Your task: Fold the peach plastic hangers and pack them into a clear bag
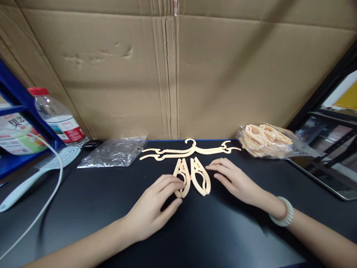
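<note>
Two folded cream hangers lie side by side on the black table [206, 230]. My left hand [157, 203] rests at the left folded hanger [187, 179], its fingertips over the lower left part and its thumb just below; the fingers are apart. Beside the right folded hanger [208, 182] is my right hand [235, 178], fingers spread, the fingertips near its right edge. Behind them, unfolded cream hangers [208, 151] lie spread out, overlapping, with a hook pointing away from me.
A clear plastic bag [113, 152] lies at the back left, near a hairbrush [41, 175], a white cable [52, 197] and a red-capped bottle [63, 119]. Bagged folded hangers [267, 141] sit at the back right beside a dark tablet-like object [320, 180]. Cardboard [223, 74] stands behind.
</note>
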A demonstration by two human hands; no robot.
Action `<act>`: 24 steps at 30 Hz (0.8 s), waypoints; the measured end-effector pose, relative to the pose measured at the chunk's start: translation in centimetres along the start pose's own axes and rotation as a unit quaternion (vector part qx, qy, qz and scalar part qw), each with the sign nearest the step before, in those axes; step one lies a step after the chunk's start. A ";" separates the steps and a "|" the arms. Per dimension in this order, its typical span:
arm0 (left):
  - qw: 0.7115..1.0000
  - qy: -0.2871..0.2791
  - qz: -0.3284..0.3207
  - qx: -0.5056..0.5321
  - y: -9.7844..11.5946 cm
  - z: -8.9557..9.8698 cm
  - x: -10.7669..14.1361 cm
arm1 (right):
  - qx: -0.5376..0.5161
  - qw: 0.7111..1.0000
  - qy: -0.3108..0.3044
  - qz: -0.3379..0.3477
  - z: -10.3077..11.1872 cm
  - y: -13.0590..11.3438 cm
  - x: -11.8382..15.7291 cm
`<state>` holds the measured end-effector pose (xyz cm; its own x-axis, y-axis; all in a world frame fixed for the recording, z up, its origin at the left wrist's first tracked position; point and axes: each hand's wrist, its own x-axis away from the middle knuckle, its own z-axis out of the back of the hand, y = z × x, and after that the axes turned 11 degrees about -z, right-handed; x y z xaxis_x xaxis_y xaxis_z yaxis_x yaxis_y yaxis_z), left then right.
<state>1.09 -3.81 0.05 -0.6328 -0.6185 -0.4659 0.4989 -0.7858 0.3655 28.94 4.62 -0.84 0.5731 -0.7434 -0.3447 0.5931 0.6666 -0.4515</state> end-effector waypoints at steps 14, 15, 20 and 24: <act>0.996 0.064 0.062 0.028 -1.1 -0.1 0.4 | 0.155 0.984 0.050 -0.071 0.2 9.1 -1.6; 0.996 0.061 0.063 0.030 -1.1 0.0 0.4 | 0.158 0.984 0.042 -0.073 0.1 9.1 -1.6; 0.996 0.053 0.068 0.039 -1.0 0.0 0.4 | 0.164 0.984 0.041 -0.062 0.0 9.2 -1.6; 0.996 0.050 0.069 0.039 -1.1 0.0 0.5 | 0.157 0.985 0.051 -0.048 0.1 9.1 -1.7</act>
<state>0.21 -3.31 -0.56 -0.4971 -0.7209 -0.4829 0.5277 -0.6930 0.4912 33.44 11.93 -4.24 0.4556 -0.7951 -0.4003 0.7969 0.5647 -0.2146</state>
